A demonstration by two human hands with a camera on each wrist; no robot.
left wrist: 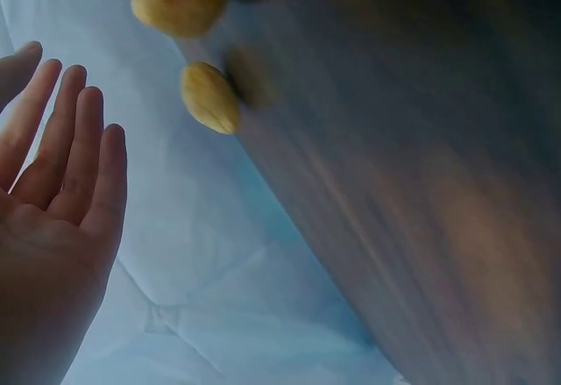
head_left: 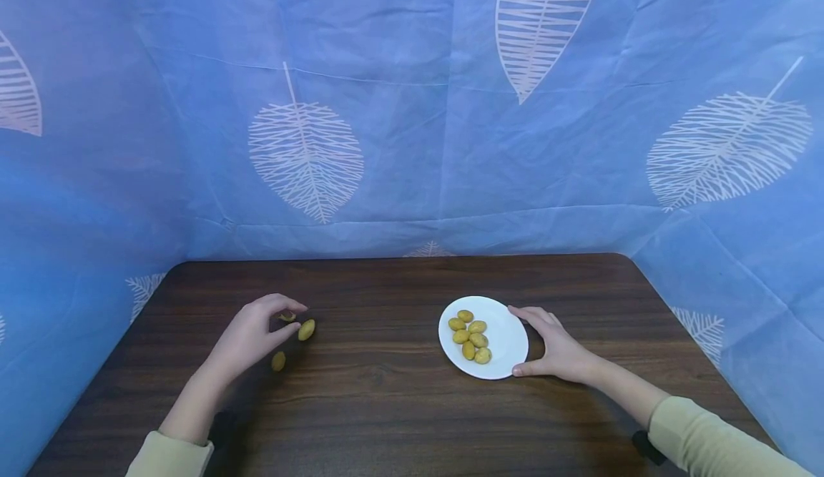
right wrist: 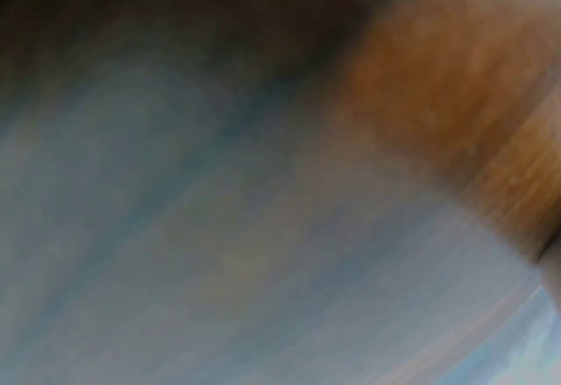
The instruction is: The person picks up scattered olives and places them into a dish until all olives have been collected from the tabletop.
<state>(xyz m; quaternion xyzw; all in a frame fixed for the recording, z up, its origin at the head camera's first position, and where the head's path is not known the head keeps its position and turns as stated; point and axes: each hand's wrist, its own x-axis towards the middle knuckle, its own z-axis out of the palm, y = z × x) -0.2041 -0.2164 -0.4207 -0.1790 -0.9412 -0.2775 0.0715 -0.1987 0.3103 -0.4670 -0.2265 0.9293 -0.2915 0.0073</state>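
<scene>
Logging my count: yellow fruits (head_left: 478,340) clustered on the plate (head_left: 507,341), seemingly done; three loose fruits (head_left: 306,330) on the table (head_left: 373,405), apparently left. Left hand (head_left: 256,327): beside these, loosely curved, gripping nothing. Right hand (head_left: 558,350): holding the plate's rim.

The left hand (head_left: 257,328) is partly covering one yellow fruit (head_left: 287,316); in the left wrist view, the top edge is clipping another fruit (left wrist: 180,1). The head view's edge is cutting the right sleeve (head_left: 714,430), and blur is swallowing an orange-brown patch (right wrist: 447,78) in the right wrist view.
</scene>
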